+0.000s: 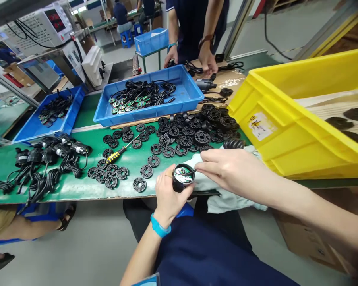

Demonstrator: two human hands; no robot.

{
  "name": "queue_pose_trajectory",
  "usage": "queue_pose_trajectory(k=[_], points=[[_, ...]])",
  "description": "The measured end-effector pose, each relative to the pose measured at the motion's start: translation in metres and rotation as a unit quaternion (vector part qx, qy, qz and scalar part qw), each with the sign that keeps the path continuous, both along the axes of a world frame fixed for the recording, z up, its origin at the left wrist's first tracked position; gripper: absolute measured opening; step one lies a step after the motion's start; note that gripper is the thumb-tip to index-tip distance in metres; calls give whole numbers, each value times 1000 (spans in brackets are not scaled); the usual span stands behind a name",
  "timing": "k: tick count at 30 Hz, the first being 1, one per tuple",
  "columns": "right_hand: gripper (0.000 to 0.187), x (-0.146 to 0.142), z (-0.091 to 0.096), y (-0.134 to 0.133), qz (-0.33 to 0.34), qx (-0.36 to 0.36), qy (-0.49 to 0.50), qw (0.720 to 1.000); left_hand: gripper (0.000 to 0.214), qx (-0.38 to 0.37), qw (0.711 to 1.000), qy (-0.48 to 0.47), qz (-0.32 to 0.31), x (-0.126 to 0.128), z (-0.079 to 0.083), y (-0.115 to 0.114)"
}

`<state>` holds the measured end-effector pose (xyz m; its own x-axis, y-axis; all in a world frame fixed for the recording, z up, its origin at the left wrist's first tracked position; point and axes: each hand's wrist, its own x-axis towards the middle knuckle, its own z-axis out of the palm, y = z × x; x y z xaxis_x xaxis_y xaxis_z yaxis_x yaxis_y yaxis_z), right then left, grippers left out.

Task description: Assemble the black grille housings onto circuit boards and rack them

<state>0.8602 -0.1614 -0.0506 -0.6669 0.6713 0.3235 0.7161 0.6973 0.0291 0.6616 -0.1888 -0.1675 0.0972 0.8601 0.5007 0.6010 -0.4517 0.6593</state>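
My left hand (168,194) is wrapped around a short black cylindrical housing (179,186) just past the table's near edge. The housing's open top tilts toward me, and a round white-and-green circuit board (183,174) shows inside. From the right, my right hand (235,167) pinches a thin black cable (192,172) that reaches the board; the fingers hide much of it. Behind that hand lies a thick coiled black cord (234,143). A pale cloth (229,200) hangs over the table edge beneath the right forearm.
Black slotted discs (184,141) cover the green table's middle, with a yellow-black screwdriver (116,155) among them. Wired black units (35,155) lie left. A blue bin (149,109) holds cabled boards. A yellow bin (274,143) stands right. Opposite, a co-worker's hands (207,59) handle parts.
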Motion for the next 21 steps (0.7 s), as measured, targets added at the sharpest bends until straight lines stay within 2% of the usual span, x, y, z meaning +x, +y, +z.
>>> queue_pose_trajectory(k=[5, 9, 11, 13, 16, 18, 21], points=[[36, -4, 2, 2, 16, 3, 5, 1000, 88, 3, 1000, 1, -9, -22, 6, -5], [37, -5, 6, 2, 11, -20, 4, 1000, 71, 45, 997, 6, 69, -51, 6, -15], [38, -5, 7, 2, 10, -26, 7, 1000, 65, 75, 992, 16, 98, -56, 7, -19], [36, -4, 6, 3, 10, -30, 10, 999, 74, 82, 993, 36, 78, -50, 10, -21], [34, -4, 4, 3, 8, -38, 15, 999, 91, 24, 999, 40, 10, -29, 16, -13], [34, -4, 5, 2, 2, -51, 11, 999, 82, -18, 1000, 14, -15, -16, 20, -3], [32, -2, 15, 0, -4, -64, 16, 998, 59, -49, 998, -32, -21, -6, 30, 8]])
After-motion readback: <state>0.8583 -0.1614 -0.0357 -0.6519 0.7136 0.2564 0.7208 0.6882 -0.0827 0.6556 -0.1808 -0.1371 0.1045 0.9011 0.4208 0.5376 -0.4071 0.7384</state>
